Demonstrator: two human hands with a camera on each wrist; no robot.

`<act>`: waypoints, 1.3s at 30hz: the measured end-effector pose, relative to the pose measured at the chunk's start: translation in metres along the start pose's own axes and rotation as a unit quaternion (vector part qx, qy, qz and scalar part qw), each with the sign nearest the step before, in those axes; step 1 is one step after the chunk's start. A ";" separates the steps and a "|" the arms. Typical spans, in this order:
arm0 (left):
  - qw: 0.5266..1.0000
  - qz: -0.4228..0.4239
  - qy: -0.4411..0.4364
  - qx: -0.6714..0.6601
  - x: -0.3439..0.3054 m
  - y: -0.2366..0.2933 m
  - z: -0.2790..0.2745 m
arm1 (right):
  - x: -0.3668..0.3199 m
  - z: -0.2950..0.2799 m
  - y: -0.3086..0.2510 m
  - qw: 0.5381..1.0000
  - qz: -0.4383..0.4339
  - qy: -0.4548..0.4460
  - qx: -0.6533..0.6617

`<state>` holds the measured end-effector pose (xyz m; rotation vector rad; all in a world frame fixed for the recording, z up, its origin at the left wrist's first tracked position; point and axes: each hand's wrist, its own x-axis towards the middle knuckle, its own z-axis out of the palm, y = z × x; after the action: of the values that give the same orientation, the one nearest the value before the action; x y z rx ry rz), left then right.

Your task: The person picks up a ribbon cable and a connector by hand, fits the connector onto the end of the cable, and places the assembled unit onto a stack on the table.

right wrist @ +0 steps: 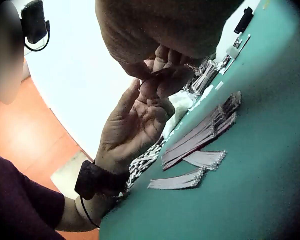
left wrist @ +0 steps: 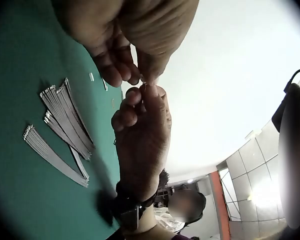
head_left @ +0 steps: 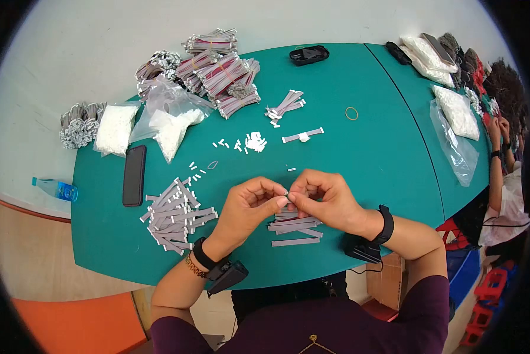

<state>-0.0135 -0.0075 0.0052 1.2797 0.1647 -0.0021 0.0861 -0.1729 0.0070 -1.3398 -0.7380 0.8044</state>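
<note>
Both hands meet fingertip to fingertip above the green table. My left hand pinches a small whitish piece between thumb and forefinger. Thumb and forefinger of my right hand pinch the same spot from the other side. Fingers hide most of the piece, and I cannot tell its kind. Just below the hands lie short grey flat ribbon cables with white ends, in a loose stack. A bigger heap of such cables lies left of the left wrist.
Beyond the hands are a pile of small white connectors, a crossed cable bundle and a rubber band. Bagged white parts, large cable bundles and a phone stand left. Another person's arm is at right.
</note>
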 end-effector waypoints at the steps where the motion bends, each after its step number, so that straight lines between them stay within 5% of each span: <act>1: 1.000 0.006 0.007 0.006 0.000 -0.001 0.000 | 0.000 0.001 0.002 1.000 -0.008 0.006 -0.012; 6: 0.999 0.019 0.019 0.025 0.000 -0.005 -0.002 | -0.001 0.002 0.002 0.978 -0.106 0.026 -0.177; 12: 0.998 0.040 0.018 0.052 0.000 -0.008 -0.005 | 0.000 0.002 0.011 0.956 -0.185 0.035 -0.226; 21: 0.998 0.049 0.012 0.048 0.000 -0.008 -0.005 | 0.002 0.002 0.001 0.998 0.053 -0.002 0.042; 39: 0.995 -0.065 -0.054 -0.057 0.002 -0.010 -0.009 | -0.001 0.003 0.007 1.000 -0.004 0.011 0.017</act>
<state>-0.0139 -0.0016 -0.0070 1.1505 0.1525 -0.1708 0.0830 -0.1719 0.0007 -1.3135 -0.7092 0.7916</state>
